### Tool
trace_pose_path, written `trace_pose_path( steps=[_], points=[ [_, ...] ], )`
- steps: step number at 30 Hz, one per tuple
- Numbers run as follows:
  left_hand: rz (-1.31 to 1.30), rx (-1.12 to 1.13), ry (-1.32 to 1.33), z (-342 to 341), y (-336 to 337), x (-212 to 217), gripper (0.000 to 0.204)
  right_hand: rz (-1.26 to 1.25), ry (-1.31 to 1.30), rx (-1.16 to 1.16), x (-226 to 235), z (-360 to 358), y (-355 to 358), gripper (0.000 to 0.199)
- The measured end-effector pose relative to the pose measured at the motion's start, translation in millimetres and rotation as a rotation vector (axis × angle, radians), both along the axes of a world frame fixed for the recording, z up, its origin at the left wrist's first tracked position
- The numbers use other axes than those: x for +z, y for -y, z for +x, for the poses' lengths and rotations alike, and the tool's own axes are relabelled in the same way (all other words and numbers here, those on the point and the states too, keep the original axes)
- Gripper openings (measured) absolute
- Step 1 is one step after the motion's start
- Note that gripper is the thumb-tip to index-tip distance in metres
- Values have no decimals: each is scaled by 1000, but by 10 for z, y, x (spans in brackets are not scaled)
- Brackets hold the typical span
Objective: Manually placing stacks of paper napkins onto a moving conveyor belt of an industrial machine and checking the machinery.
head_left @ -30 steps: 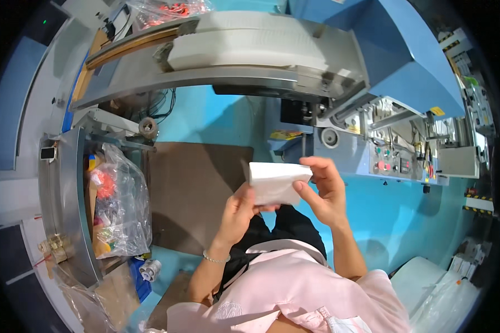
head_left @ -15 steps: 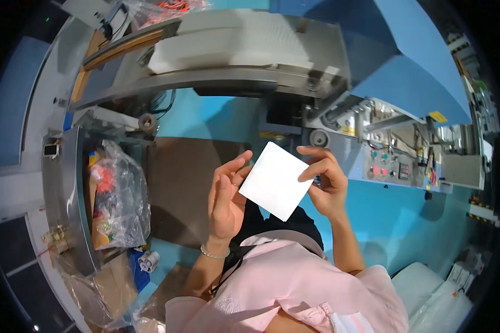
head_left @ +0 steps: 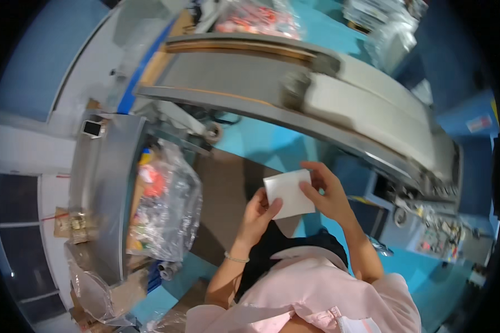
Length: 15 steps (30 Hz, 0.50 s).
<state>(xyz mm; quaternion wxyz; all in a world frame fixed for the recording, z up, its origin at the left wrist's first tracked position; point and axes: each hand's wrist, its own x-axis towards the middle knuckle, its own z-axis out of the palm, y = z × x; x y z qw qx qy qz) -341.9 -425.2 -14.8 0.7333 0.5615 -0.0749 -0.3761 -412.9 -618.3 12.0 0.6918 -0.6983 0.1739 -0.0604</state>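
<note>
Head view, and I am watching bare hands hold a pale, flat square [head_left: 290, 202] out in front of a soft pink top [head_left: 316, 294]. Left-hand fingers and thumb pinch its lower left side; the left hand [head_left: 255, 219] carries a beaded bracelet [head_left: 236, 258] at the wrist. Over the upper right edge, the right hand [head_left: 332, 197] has its thumb against the square and its forefinger raised apart; I cannot tell whether the rest grip behind. I'd keep that left pinch light and near the rim, letting the right thumb steady the edge so the smooth, thin-looking face stays uncreased. Beneath lies a matt brown mat [head_left: 228, 180]; to the left, crinkled clear plastic [head_left: 175, 205] catches the light. Farther off runs a long grey metal worktop [head_left: 222, 77] bearing a rounded whitish strip [head_left: 366, 108], and beyond it a bag of reddish pieces [head_left: 258, 22].
</note>
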Motion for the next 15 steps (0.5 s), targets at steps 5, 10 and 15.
trace_pose_path(
  steps=[5, 10, 15],
  points=[
    [2, 476, -233, 2245, -880, -528, 30, -73, -124, -26, -259, 1041, -555, 35],
    [-176, 861, -123, 5114, -2126, -708, 22, -206, -250, 194, -79, 1653, -952, 30],
    [-181, 953, -124, 6790, -2420, -1092, 35, -180, -415, 56, -362, 1714, -956, 29]
  ],
)
